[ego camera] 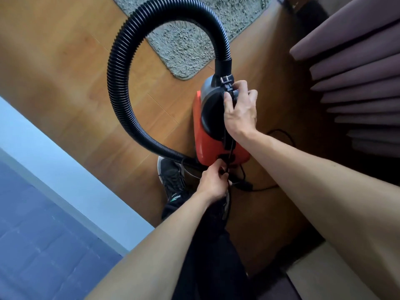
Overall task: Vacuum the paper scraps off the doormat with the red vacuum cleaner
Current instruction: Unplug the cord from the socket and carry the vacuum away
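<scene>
We looked down at a brown wooden plank floor (pixel 65 61). Left of centre, a black ribbed plastic hose (pixel 121 100) arched up in a wide loop. Through and past that loop lay the grey shaggy doormat (pixel 186 44); we could make out no paper scraps on it. The red and black canister vacuum cleaner (pixel 203 139) stood on the floor below the mat, its long axis running from our black shoe toward the mat. Our left hand (pixel 213 184) pinched a thin black power cord (pixel 230 148) at the cleaner's near end. Our right hand (pixel 240 111), nearer the mat, curled its fingers round the cord's plug end by the hose collar. Pleated mauve curtains (pixel 357 72) hung at far right.
</scene>
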Motion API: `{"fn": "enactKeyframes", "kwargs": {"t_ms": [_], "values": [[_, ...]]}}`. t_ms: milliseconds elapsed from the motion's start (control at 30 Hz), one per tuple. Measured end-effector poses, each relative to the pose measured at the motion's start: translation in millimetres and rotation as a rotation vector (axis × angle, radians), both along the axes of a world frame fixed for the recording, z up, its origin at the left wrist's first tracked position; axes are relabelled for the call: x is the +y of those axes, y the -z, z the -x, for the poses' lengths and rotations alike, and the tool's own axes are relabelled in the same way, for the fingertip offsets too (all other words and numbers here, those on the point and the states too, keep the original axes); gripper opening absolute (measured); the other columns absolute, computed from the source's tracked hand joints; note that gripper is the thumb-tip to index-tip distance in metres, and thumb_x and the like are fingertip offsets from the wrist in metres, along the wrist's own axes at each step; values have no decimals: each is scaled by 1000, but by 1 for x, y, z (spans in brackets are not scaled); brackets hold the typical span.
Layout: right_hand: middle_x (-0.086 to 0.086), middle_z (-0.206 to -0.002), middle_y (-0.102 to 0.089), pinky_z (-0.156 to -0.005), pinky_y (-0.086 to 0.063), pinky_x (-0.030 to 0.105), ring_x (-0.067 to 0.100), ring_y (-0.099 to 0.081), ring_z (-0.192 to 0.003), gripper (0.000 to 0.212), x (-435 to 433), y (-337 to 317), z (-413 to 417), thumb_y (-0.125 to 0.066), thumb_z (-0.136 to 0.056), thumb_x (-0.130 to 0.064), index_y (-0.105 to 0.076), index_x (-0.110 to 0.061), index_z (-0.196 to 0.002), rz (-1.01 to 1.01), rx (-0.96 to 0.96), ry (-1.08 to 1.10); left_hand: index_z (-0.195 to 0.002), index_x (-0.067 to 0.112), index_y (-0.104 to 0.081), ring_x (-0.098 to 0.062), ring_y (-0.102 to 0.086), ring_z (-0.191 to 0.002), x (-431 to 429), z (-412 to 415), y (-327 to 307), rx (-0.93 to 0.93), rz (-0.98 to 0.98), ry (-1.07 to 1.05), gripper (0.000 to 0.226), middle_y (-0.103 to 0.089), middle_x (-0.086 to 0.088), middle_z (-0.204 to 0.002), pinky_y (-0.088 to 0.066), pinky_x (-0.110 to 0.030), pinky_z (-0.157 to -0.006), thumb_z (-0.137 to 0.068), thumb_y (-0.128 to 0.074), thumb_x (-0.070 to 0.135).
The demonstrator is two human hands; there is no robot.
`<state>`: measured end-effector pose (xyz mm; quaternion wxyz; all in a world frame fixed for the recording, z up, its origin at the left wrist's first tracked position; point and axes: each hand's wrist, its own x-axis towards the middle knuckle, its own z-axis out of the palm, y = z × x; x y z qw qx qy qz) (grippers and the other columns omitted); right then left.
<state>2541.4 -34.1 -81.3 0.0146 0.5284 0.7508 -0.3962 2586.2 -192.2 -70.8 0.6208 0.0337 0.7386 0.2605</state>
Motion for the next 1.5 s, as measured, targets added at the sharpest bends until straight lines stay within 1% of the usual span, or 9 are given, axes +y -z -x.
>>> {"fn": "enactKeyframes", "kwargs": {"t_ms": [233,467,700,833,933,1067,1167,1300,1500], "values": [[7,-110,-43,-78,-45,34,21,-52,-80,29,-19,-2,8,-40,-101,-36,-44,-21,-125,53,3,113,-82,36,-50,-26,-61,-66,1,5,15,-47,56,-56,17,-68,-11,-86,-55,-45,-61,-91,-56,23],[6,-112,-42,-72,-38,32,21,-49,-77,30,-24,0,14,-38,-100,-36,-44,-22,-127,10,-53,139,-95,18,-58,-21,-68,-79,-46,51,12,-128,114,-74,20,-67,-10,-89,-60,-42,-73,-88,-73,29],[7,-117,-44,-75,-38,29,17,-48,-81,35,-26,0,15,-44,-98,-36,-42,-18,-128,-31,-54,136,-114,20,-46,-28,-69,-94,-104,129,20,244,433,-282,47,-65,-4,-97,-57,-47,-89,-82,-76,36],[3,-119,-43,-79,-34,21,9,-43,-90,40,-25,-1,10,-52,-96,-32,-40,-13,-128,-9,3,121,-139,24,-34,-25,-62,-103,-101,160,20,346,396,-349,72,-57,-2,-115,-51,-41,-95,-83,-76,39],[-2,-115,-47,-80,-31,14,9,-45,-95,38,-26,0,3,-54,-95,-31,-40,-11,-124,10,69,139,-133,24,-39,-19,-55,-105,-89,170,22,387,304,-375,60,-56,2,-115,-45,-38,-97,-85,-75,31],[-11,-86,-53,-76,-42,28,7,-55,-80,34,-33,2,-7,-53,-96,-40,-39,-14,-114,44,80,182,-124,14,-52,-18,-53,-105,-77,174,30,383,243,-440,39,-57,2,-113,-41,-30,-97,-90,-71,20],[-10,-81,-55,-75,-45,30,8,-56,-79,33,-34,4,-9,-51,-96,-44,-39,-17,-111,11,90,175,-111,25,-55,-20,-58,-109,-84,176,36,342,219,-535,30,-60,5,-110,-49,-44,-103,-87,-74,21],[-11,-71,-50,-61,-37,8,-4,-52,-66,29,-33,6,-8,-52,-97,-39,-40,-14,-106,-34,120,160,-101,31,-60,-18,-66,-103,-97,176,28,368,173,-578,25,-69,6,-103,-54,-47,-97,-84,-78,27],[-12,-70,-52,-60,-37,15,2,-53,-64,23,-23,-16,15,-55,-96,-34,-48,-14,-104,-78,165,74,-116,25,-56,-18,-62,-96,-92,192,-2,455,99,-519,29,-66,-3,-103,-49,-36,-89,-93,-66,38]]}}
